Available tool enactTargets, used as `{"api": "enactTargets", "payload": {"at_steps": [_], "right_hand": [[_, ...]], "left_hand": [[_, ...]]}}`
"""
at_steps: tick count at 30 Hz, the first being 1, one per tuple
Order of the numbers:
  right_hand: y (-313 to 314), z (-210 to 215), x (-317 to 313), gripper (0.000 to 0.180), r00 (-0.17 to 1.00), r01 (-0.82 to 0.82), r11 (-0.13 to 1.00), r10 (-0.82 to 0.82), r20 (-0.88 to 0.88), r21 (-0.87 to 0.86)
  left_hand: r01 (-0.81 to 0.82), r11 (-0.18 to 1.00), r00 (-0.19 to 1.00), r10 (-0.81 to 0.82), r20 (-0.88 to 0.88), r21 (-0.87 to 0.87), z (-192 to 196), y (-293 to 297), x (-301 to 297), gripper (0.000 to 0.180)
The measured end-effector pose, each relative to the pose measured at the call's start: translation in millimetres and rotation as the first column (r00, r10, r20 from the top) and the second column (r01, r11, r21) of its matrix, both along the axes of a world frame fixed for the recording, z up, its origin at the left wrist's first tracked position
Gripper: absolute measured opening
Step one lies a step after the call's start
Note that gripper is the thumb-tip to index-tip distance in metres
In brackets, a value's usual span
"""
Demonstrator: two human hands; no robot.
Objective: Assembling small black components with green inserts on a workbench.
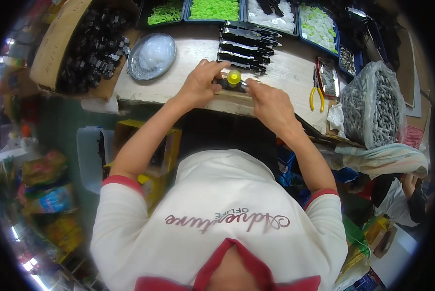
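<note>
My left hand [201, 83] and my right hand [270, 101] meet at the near edge of the white workbench [290, 70]. Between them they hold a small black part [225, 85] with a yellow round cap [234, 77] on top. The left fingers pinch its left end and the right fingers grip its right end. Just behind it lies a row of several long black assembled parts [249, 46], stacked side by side.
A cardboard box of black parts [93, 46] sits at the far left beside a round metal dish [152, 56]. Trays of green and white pieces [215, 9] line the back. Yellow-handled pliers [317, 92] and a bag of grey parts [375, 104] lie at the right.
</note>
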State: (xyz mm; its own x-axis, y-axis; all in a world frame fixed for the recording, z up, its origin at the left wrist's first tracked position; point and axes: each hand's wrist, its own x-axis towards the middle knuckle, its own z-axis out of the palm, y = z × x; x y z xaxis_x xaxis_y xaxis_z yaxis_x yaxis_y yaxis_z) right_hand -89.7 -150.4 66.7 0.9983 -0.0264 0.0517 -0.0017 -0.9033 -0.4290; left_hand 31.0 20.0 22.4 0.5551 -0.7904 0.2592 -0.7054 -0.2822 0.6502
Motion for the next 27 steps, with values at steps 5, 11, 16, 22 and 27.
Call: {"api": "enactTargets", "payload": {"at_steps": [5, 11, 16, 22, 27], "right_hand": [[-0.7, 6.6, 15.3, 0.013, 0.994, 0.101, 0.994, -0.102, -0.046, -0.028], [-10.7, 5.9, 33.4, 0.017, 0.98, 0.122, 0.992, -0.115, -0.164, 0.036], [3.7, 4.7, 29.6, 0.022, 0.962, 0.008, 0.948, -0.094, 0.256, 0.319], [14.9, 1.2, 38.6, 0.025, 0.998, -0.022, 0.998, 0.025, -0.059, 0.06], [3.0, -3.4, 25.6, 0.023, 0.961, 0.058, 0.902, -0.167, 0.223, 0.427]], "left_hand": [[-0.095, 0.988, 0.985, 0.075, -0.155, -0.125, -3.8, 2.7, -5.1, 0.054], [-0.268, 0.948, 0.894, 0.311, 0.323, -0.172, -15.6, 2.7, -40.6, 0.046], [-0.191, 0.975, 0.893, 0.221, 0.393, -0.115, -27.9, -12.3, -86.0, 0.044], [-0.162, 0.979, 0.907, 0.196, 0.372, -0.123, -39.4, -8.4, -88.5, 0.04], [-0.122, 0.983, 0.915, 0.165, 0.368, -0.137, -34.0, -7.2, -78.6, 0.036]]}}
